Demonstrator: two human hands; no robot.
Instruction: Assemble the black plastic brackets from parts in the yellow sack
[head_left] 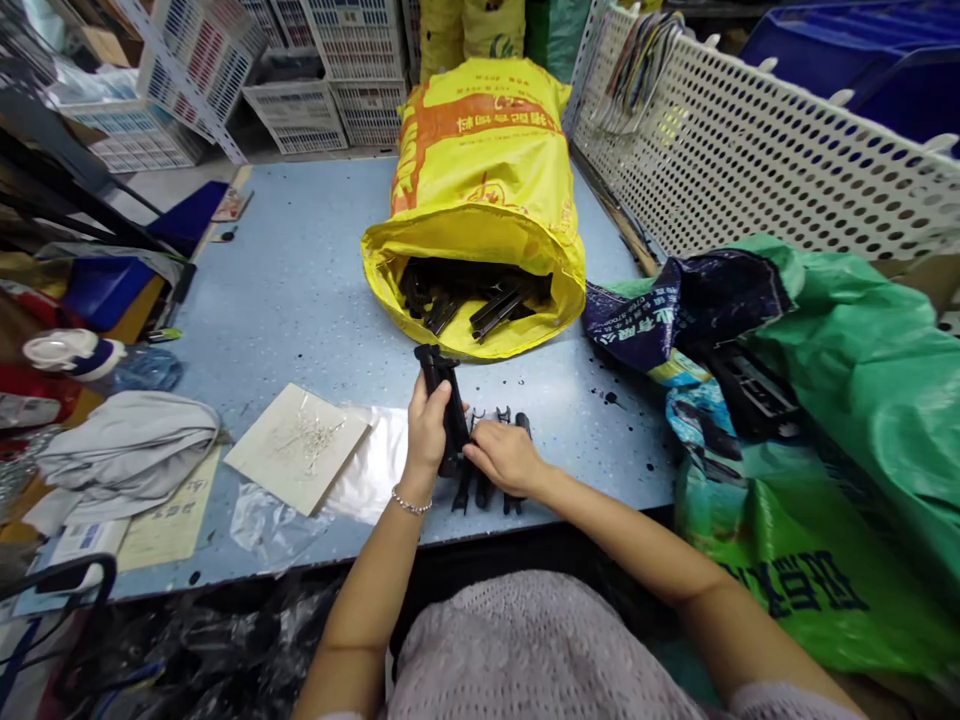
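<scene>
My left hand (427, 430) is wrapped round a long black plastic part (452, 420), held tilted above the near edge of the table. Against the lower right side of that part rest the curled fingers of my right hand (506, 457); what they pinch, if anything, is hidden. Several smaller black plastic pieces (517, 505) lie on the table under and beside my right hand, some with forked ends. Just beyond, an open yellow woven sack (480, 150) lies with its mouth towards me, and more black parts (499, 308) show inside it.
Left on the blue table (292, 260) are a square board (296, 445) with small bright bits, clear plastic bags (371, 465), a grey cloth (127, 450) and a bottle (146, 367). Green sacks (847, 400) with black parts stand right, below a white perforated panel (750, 150).
</scene>
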